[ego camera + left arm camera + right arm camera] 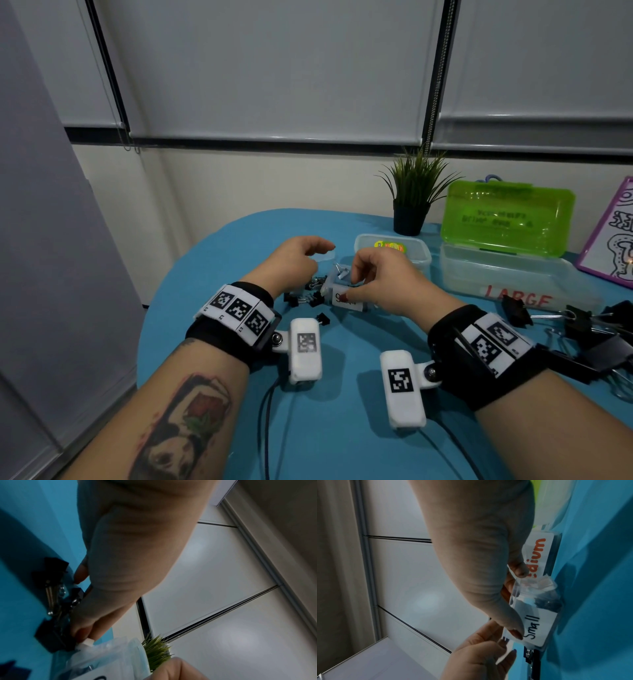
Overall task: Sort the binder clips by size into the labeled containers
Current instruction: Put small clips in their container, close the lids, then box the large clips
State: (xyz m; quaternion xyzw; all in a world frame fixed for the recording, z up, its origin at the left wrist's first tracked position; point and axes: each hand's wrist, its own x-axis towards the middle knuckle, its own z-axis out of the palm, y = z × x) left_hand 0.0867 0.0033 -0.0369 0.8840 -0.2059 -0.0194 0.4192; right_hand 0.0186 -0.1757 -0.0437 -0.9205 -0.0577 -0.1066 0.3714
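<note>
Our left hand (pixel 298 260), fingers curled, grip unclear, hovers over loose small clips (pixel 313 296). Our right hand (pixel 376 281) grips the Small container (pixel 346 294), partly filled. Large clips (pixel 589 329) wait unsorted on the bench (pixel 342 411), far right.

Clear glossy plastic container (pixel 537 601) with a matt paper label (pixel 535 628); matt blue table (pixel 335 428); shiny metal-handled clips (pixel 310 296).
</note>
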